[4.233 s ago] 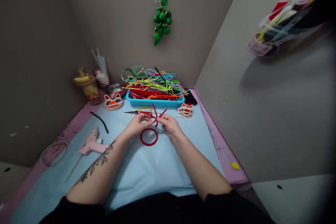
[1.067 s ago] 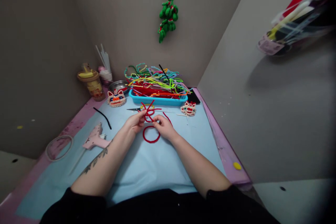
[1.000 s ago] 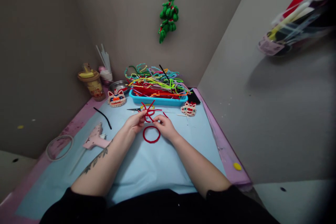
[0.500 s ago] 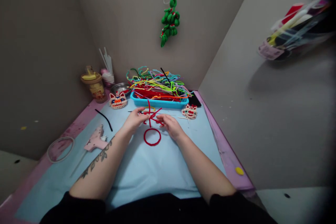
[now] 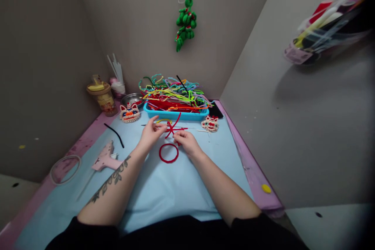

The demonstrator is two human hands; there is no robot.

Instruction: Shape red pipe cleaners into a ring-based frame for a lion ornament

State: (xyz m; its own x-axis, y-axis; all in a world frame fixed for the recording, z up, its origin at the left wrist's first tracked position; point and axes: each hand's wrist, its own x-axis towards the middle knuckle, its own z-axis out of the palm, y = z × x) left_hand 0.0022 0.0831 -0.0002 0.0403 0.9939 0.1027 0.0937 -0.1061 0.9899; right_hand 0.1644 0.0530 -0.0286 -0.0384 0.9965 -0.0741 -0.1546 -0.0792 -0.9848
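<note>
My left hand [image 5: 151, 134] and my right hand [image 5: 185, 140] meet over the light blue mat [image 5: 164, 187], both pinched on a twisted bundle of red pipe cleaners [image 5: 173, 128] whose loose ends stick up and out to the right. Just below the hands a red pipe cleaner ring [image 5: 168, 153] lies flat on the mat, touched by neither hand. Behind the hands lie scissors with yellow handles [image 5: 160, 122], partly hidden by my left fingers.
A blue tray [image 5: 174, 114] heaped with coloured pipe cleaners stands at the back. Two small lion-face crafts [image 5: 129, 112] [image 5: 209, 123] flank it. A pink glue gun [image 5: 104, 157], a black pipe cleaner [image 5: 115, 134] and a tape ring [image 5: 65, 164] lie left. Grey walls close in.
The red bundle has been turned and twisted between my fingers, so its loose ends point differently. Both hands stayed above the ring, which has not moved. The view shifted slightly.
</note>
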